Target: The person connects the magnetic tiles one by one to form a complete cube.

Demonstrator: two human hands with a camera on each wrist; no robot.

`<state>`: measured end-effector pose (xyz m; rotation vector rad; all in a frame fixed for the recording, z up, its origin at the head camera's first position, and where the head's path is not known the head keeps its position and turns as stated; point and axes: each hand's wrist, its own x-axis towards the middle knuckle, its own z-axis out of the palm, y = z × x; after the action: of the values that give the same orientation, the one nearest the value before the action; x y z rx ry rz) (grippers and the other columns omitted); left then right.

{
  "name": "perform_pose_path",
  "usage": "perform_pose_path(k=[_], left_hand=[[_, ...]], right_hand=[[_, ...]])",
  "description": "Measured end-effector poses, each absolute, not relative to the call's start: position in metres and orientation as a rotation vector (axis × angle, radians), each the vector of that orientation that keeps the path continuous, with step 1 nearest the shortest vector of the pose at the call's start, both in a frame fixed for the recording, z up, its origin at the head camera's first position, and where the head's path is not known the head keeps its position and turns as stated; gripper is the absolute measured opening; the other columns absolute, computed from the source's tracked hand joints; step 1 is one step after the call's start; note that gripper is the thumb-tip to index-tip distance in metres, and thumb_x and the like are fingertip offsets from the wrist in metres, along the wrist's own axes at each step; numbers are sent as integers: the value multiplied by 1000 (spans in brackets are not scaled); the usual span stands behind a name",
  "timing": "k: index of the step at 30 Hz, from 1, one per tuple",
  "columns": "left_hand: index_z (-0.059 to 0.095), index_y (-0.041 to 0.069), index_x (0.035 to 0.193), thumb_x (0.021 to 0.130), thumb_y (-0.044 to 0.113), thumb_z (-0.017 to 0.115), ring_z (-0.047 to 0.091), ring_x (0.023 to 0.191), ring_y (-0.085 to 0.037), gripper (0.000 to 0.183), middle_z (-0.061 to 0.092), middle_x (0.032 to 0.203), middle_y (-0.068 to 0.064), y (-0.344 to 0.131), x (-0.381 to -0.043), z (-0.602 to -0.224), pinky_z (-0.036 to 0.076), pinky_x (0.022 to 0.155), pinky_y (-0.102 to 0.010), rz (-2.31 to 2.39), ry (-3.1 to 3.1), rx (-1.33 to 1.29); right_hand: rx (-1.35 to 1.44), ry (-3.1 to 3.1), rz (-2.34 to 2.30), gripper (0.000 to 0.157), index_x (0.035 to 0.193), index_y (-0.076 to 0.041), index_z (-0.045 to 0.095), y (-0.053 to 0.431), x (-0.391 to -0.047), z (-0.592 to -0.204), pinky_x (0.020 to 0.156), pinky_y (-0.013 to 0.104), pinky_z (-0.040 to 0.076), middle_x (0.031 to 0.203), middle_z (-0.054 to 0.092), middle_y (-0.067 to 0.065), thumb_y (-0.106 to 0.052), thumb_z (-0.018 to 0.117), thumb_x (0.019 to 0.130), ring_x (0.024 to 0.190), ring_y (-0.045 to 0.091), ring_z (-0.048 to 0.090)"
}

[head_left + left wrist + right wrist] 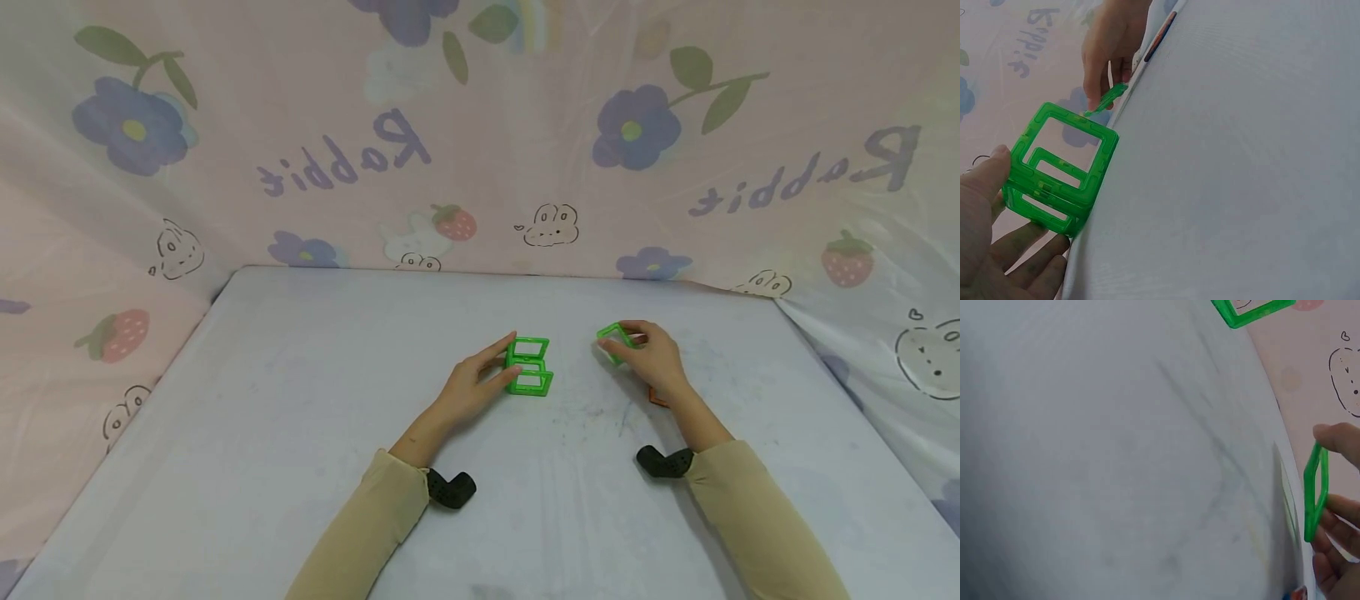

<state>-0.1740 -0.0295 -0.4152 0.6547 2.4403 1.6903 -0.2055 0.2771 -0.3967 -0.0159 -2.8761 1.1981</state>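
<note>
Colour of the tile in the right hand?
Green; the tile shows best in the right wrist view.

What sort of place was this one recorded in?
Probably a curtained-off tabletop recording spot, judging by the pale table, the printed fabric behind and beside it, and the green toy-like frames being handled.

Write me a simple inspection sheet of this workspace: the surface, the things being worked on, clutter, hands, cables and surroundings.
Surface: white tabletop with faint smudges.
Job's things: green open-framed structure; single green frame, apart from it.
Clutter: one orange piece, partly hidden in the head view.
Hands: left hand holds the structure; right hand pinches the single frame.
Cables: nothing seen.
Surroundings: printed fabric with flowers, strawberries and mirrored "Rabbit" lettering.
</note>
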Motion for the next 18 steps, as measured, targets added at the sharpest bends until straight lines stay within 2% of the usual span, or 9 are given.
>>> perform_pose_path(k=[10,18], left_hand=[[37,19,149,97,30,58,44,135,-22,58,51,142,-11,-29,-175,-416,33,112,-36,1693,2437,665],[36,21,149,97,32,57,48,132,-21,58,49,144,-6,-29,-174,-414,34,111,-34,1669,2450,645]], right_hand=[[68,-2851,1225,66,139,-5,46,273,-207,-400,95,52,43,132,51,21,-43,66,89,116,38,50],[177,-2824,1299,66,141,-7,45,269,-207,-402,98,51,42,134,51,18,-40,68,88,119,36,50]])
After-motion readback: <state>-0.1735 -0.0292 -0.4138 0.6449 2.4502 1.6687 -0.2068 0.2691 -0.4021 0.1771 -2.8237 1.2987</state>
